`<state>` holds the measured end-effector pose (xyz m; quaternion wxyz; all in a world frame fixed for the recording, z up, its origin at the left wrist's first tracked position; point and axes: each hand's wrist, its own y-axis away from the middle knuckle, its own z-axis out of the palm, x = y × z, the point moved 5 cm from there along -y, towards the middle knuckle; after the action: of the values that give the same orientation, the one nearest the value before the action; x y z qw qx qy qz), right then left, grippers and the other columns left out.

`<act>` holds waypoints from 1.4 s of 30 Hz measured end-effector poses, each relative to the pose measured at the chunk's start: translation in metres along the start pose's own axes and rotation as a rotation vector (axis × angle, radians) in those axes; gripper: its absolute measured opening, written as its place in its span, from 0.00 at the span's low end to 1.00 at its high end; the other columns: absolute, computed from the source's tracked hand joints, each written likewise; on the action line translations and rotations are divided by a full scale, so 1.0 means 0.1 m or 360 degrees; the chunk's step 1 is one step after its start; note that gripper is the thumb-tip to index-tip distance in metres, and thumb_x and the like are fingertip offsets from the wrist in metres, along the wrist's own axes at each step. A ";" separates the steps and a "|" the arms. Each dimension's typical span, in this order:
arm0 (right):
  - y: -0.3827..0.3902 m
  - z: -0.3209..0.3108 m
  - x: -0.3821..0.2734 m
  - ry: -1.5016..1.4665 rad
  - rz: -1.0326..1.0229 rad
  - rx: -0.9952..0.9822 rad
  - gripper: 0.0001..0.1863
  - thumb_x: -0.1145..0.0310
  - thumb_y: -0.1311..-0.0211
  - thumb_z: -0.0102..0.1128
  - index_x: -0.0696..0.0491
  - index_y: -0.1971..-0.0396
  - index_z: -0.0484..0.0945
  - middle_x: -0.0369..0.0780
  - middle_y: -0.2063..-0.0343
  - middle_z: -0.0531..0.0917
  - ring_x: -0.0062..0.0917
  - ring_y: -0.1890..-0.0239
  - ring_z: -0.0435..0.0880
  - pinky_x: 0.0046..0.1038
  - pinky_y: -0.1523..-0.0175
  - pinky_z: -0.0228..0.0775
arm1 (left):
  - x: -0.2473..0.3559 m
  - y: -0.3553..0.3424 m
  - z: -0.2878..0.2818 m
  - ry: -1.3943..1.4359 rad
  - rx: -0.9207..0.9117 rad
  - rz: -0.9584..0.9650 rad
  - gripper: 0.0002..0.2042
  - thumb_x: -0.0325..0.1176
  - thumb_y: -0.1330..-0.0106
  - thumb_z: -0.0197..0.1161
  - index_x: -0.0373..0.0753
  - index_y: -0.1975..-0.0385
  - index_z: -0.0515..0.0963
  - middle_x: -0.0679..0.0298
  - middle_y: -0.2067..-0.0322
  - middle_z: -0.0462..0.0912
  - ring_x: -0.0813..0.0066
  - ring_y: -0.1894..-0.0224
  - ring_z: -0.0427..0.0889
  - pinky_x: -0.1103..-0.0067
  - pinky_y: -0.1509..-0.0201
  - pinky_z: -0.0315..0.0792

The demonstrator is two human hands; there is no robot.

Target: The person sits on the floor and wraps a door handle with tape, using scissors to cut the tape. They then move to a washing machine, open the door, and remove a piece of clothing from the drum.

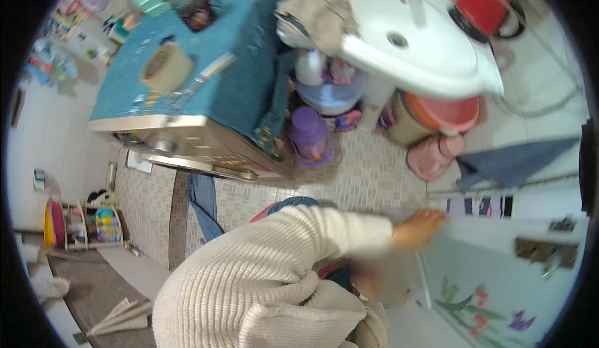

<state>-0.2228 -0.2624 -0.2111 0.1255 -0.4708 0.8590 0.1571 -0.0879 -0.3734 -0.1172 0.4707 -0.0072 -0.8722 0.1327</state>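
My left arm, in a cream ribbed sweater, stretches to the right. At its end my left hand [419, 229] has its fingers bent over the edge of a pale blue-green door [480, 254] painted with red and purple flowers. A brown metal latch [548, 252] is fixed on the door's far right part. Below the left forearm, a smeared skin-coloured patch looks like my right hand [368, 282]; its fingers cannot be made out, nor whether it holds anything.
Ahead stands a white sink [430, 70] with a cloth [321, 20] over its left side. Under it are a purple container [309, 134], a pink jug [433, 156] and buckets. A teal-covered washing machine [240, 67] stands left, with tape [167, 68] on top. A grey cloth [515, 164] hangs right.
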 end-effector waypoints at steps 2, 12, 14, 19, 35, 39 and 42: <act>-0.35 -0.31 0.01 0.0187 -0.0050 0.0028 0.19 0.62 0.38 0.53 0.56 0.50 0.75 0.49 0.52 0.77 0.42 0.48 0.72 0.47 0.42 0.57 | 0.32 0.30 -0.45 -0.0152 -0.0096 0.0109 0.27 0.41 0.44 0.62 0.40 0.43 0.69 0.55 0.38 0.65 0.50 0.32 0.56 0.59 0.30 0.52; -1.97 -3.53 -0.11 0.1687 0.0790 -0.0430 0.18 0.53 0.43 0.58 0.48 0.58 0.81 0.42 0.55 0.83 0.37 0.51 0.81 0.51 0.48 0.65 | 1.18 2.27 -4.71 -0.1202 0.0998 -0.0490 0.19 0.32 0.50 0.67 0.45 0.56 0.77 0.64 0.53 0.74 0.60 0.46 0.68 0.61 0.46 0.60; -1.89 -3.75 -0.20 0.1520 0.1170 -0.0833 0.24 0.48 0.43 0.57 0.47 0.51 0.80 0.41 0.51 0.82 0.33 0.50 0.82 0.41 0.50 0.72 | 1.12 2.64 -5.17 -0.1364 0.1132 -0.0698 0.21 0.29 0.50 0.67 0.45 0.53 0.76 0.63 0.52 0.72 0.59 0.46 0.67 0.60 0.44 0.57; -1.50 -3.22 -0.06 0.1646 0.0631 -0.0961 0.16 0.54 0.34 0.50 0.48 0.63 0.83 0.41 0.59 0.85 0.36 0.55 0.84 0.40 0.54 0.75 | 0.70 2.85 -5.53 -0.1288 0.0875 -0.0924 0.25 0.29 0.49 0.67 0.43 0.47 0.73 0.66 0.64 0.79 0.67 0.50 0.74 0.54 0.34 0.50; -0.74 -2.87 -1.08 0.1565 0.0644 -0.1111 0.14 0.69 0.38 0.53 0.49 0.53 0.76 0.39 0.53 0.82 0.34 0.49 0.80 0.38 0.46 0.70 | 0.76 3.48 -5.54 -0.0901 0.0920 -0.0300 0.07 0.33 0.45 0.68 0.41 0.69 0.80 0.64 0.67 0.80 0.63 0.65 0.77 0.71 0.62 0.69; -0.66 -2.87 -0.99 0.1612 0.0583 -0.1042 0.12 0.67 0.36 0.50 0.48 0.55 0.77 0.39 0.56 0.82 0.34 0.51 0.81 0.38 0.50 0.72 | 0.40 3.97 -4.76 -0.0245 0.0543 -0.1241 0.18 0.46 0.41 0.67 0.35 0.66 0.79 0.60 0.71 0.81 0.63 0.70 0.79 0.73 0.65 0.72; -0.84 -2.84 -1.23 0.1524 0.0699 -0.1124 0.13 0.68 0.37 0.50 0.46 0.53 0.77 0.40 0.55 0.82 0.34 0.49 0.80 0.38 0.48 0.71 | 0.02 4.28 -4.28 0.0998 0.0644 -0.1896 0.34 0.57 0.43 0.65 0.27 0.52 0.74 0.50 0.61 0.80 0.63 0.58 0.79 0.75 0.53 0.73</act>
<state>-0.1062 -0.3199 0.0816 -0.4707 -0.3148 0.7928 0.2253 0.2154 0.1364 0.0055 0.6846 0.5217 -0.5090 0.0036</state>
